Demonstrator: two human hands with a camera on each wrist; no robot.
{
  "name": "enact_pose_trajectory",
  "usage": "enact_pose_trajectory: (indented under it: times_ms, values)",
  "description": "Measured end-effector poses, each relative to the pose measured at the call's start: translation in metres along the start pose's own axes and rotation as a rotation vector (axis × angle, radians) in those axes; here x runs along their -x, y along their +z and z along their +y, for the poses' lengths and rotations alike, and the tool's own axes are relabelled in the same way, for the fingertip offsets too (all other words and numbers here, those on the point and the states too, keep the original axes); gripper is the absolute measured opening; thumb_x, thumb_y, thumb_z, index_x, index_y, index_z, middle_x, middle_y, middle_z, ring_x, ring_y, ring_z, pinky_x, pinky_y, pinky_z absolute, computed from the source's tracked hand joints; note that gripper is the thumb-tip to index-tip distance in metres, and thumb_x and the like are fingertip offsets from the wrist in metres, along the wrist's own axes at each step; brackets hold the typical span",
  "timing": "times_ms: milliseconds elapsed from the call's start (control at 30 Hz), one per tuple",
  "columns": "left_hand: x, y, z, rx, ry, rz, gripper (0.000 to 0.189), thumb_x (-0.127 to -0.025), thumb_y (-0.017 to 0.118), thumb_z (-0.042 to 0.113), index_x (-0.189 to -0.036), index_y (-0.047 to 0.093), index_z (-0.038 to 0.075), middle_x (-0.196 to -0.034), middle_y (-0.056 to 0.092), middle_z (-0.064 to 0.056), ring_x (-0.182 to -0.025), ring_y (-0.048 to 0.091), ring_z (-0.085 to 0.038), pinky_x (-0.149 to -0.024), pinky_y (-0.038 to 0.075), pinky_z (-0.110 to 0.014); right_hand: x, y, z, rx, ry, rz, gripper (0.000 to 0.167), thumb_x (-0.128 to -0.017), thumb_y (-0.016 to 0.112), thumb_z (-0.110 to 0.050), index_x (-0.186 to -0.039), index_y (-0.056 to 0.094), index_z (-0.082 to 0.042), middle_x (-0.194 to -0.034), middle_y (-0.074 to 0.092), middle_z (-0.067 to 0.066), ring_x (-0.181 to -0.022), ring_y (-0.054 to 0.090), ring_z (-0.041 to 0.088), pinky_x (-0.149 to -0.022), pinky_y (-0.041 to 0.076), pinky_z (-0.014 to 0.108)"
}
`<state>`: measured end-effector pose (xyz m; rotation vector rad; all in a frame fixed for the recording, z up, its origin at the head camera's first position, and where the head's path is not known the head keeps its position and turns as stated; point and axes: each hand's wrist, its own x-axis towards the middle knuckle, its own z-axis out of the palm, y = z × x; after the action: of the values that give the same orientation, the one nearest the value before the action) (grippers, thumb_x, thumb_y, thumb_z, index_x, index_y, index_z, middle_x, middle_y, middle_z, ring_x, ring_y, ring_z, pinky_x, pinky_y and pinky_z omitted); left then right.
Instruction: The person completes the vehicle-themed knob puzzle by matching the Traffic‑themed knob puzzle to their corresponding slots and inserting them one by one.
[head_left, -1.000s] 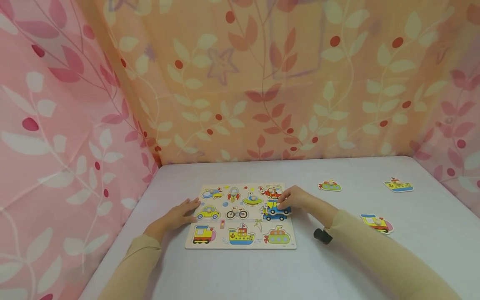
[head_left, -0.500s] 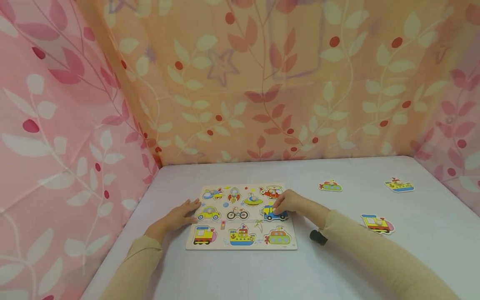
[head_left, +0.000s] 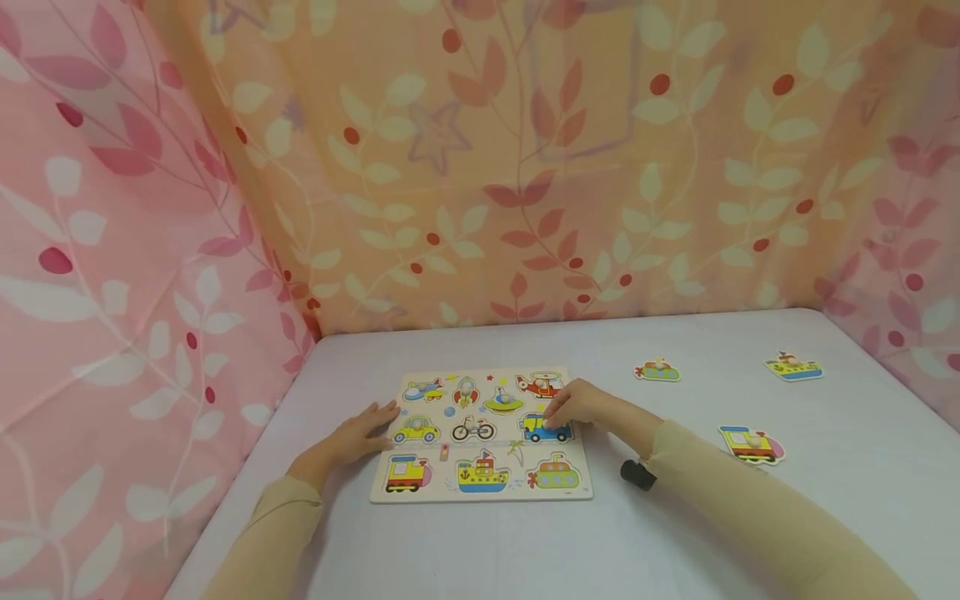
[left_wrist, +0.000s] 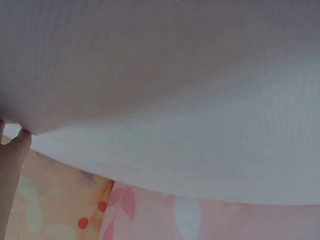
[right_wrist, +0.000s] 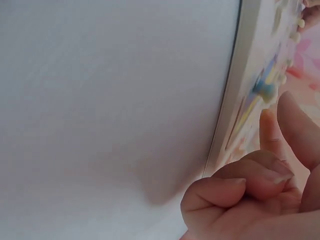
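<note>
A wooden puzzle board (head_left: 442, 450) with vehicle pictures lies on the table. My right hand (head_left: 588, 404) is at the blue jeep piece (head_left: 557, 433), which lies in its place near the board's right edge. Thumb and index finger are at its knob, partly hiding it; in the right wrist view the other fingers (right_wrist: 215, 192) are curled. My left hand (head_left: 360, 433) rests with spread fingers on the board's left edge; in the left wrist view only part of that hand (left_wrist: 15, 145) shows. Knobbed pieces, such as a yellow car (head_left: 417, 427) and a helicopter (head_left: 542, 384), sit in the board.
Loose on the table to the right lie a submarine piece (head_left: 658, 370), a ship piece (head_left: 793, 367) and a train piece (head_left: 752, 445). The board's front row shows train, ship and submarine pictures without knobs. Flower-patterned curtains (head_left: 480, 183) close off the back and sides.
The jeep piece has moved slightly left and down, from overlapping its printed picture into its place. My right hand moved with it. The left hand stays on the board's edge.
</note>
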<state>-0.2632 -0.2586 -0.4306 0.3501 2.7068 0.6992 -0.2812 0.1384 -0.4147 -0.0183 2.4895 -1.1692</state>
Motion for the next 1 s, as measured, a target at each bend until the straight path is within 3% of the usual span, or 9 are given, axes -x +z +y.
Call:
enact_pose_trajectory:
  times_ms: [167, 233, 400, 767, 833, 900, 1000]
  values:
    - [0.000, 0.001, -0.001, 0.000, 0.008, 0.004, 0.071, -0.090, 0.068, 0.031, -0.151, 0.036, 0.012, -0.159, 0.024, -0.010, -0.146, 0.007, -0.040, -0.110, 0.010, -0.067, 0.004, -0.017, 0.007, -0.016, 0.036, -0.005, 0.015, -0.080, 0.079, -0.013, -0.094, 0.076, -0.008, -0.107, 0.065, 0.006, -0.089, 0.051, 0.021, -0.070, 0.041, 0.031]
    - [0.000, 0.001, -0.002, 0.007, 0.002, 0.003, 0.071, -0.090, 0.068, 0.031, -0.151, 0.036, 0.012, -0.159, 0.023, -0.008, -0.146, 0.006, -0.039, -0.111, 0.009, -0.066, 0.007, -0.026, 0.009, -0.014, 0.042, -0.007, 0.017, -0.082, 0.078, -0.014, -0.097, 0.076, -0.008, -0.106, 0.064, 0.008, -0.075, 0.048, 0.020, -0.061, 0.039, 0.028]
    - [0.000, 0.002, -0.003, 0.010, -0.005, -0.003, 0.071, -0.091, 0.067, 0.032, -0.151, 0.036, 0.014, -0.159, 0.023, -0.008, -0.146, 0.006, -0.039, -0.111, 0.009, -0.066, 0.017, -0.050, 0.017, -0.005, 0.017, -0.011, 0.023, -0.084, 0.075, -0.016, -0.105, 0.074, -0.006, -0.098, 0.060, 0.007, -0.060, 0.037, 0.017, -0.051, 0.026, 0.025]
    - [-0.004, -0.002, -0.001, -0.006, 0.001, -0.011, 0.070, -0.092, 0.067, 0.030, -0.152, 0.035, 0.014, -0.159, 0.023, -0.009, -0.146, 0.006, -0.041, -0.110, 0.008, -0.067, 0.038, -0.112, 0.049, 0.012, -0.062, -0.042, 0.038, -0.087, 0.072, -0.020, -0.117, 0.065, 0.002, -0.073, 0.043, 0.000, -0.062, 0.033, 0.015, -0.057, 0.027, 0.028]
    - [-0.003, -0.003, -0.001, -0.001, -0.009, -0.015, 0.070, -0.092, 0.067, 0.030, -0.152, 0.034, 0.014, -0.160, 0.022, -0.009, -0.146, 0.006, -0.041, -0.110, 0.008, -0.068, 0.040, -0.122, 0.055, 0.008, -0.085, -0.049, 0.040, -0.088, 0.072, -0.021, -0.119, 0.064, 0.003, -0.081, 0.057, 0.005, -0.066, 0.037, 0.014, -0.060, 0.031, 0.029]
    - [-0.003, -0.003, -0.001, 0.000, -0.014, -0.020, 0.071, -0.092, 0.067, 0.031, -0.152, 0.033, 0.014, -0.160, 0.022, -0.010, -0.146, 0.005, -0.041, -0.109, 0.009, -0.068, 0.043, -0.132, 0.060, 0.020, -0.097, -0.064, 0.042, -0.088, 0.072, -0.023, -0.121, 0.064, 0.002, -0.099, 0.062, 0.010, -0.074, 0.043, 0.015, -0.066, 0.037, 0.031]
    - [-0.002, -0.002, -0.002, -0.003, -0.012, -0.026, 0.072, -0.092, 0.067, 0.031, -0.152, 0.032, 0.013, -0.160, 0.021, -0.011, -0.146, 0.005, -0.041, -0.109, 0.010, -0.068, 0.048, -0.147, 0.070, 0.049, -0.119, -0.089, 0.043, -0.089, 0.072, -0.026, -0.121, 0.063, 0.001, -0.128, 0.058, 0.016, -0.096, 0.051, 0.021, -0.077, 0.044, 0.038]
